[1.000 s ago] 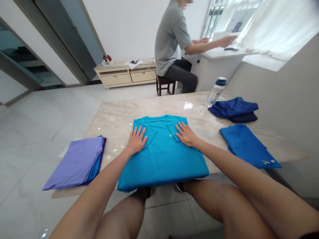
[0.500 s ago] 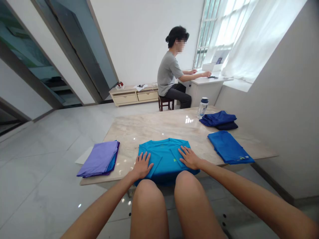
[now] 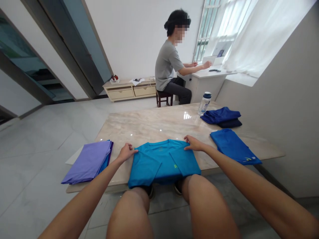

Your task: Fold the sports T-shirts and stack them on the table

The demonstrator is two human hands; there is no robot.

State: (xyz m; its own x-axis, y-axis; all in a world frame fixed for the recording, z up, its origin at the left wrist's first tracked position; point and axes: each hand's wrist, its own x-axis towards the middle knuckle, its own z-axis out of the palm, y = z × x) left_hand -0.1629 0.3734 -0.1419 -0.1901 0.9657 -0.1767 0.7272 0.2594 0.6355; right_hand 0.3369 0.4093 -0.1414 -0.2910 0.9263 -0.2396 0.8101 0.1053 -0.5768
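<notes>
A turquoise T-shirt (image 3: 163, 162) lies folded with its sleeves turned in at the near edge of a marble table (image 3: 154, 127), its lower part hanging over the edge above my knees. My left hand (image 3: 126, 152) pinches the shirt's far left corner by the shoulder. My right hand (image 3: 193, 143) grips the far right corner the same way. Both hands are closed on the cloth.
A folded purple stack (image 3: 89, 161) sits at the table's left, a folded blue shirt (image 3: 233, 146) at the right, and dark blue clothes (image 3: 221, 117) with a water bottle (image 3: 204, 103) behind. Another person (image 3: 171, 64) sits at a white desk by the window.
My hands slid from lying flat on the shirt's middle outward to its far corners and closed on them. The view shifted.
</notes>
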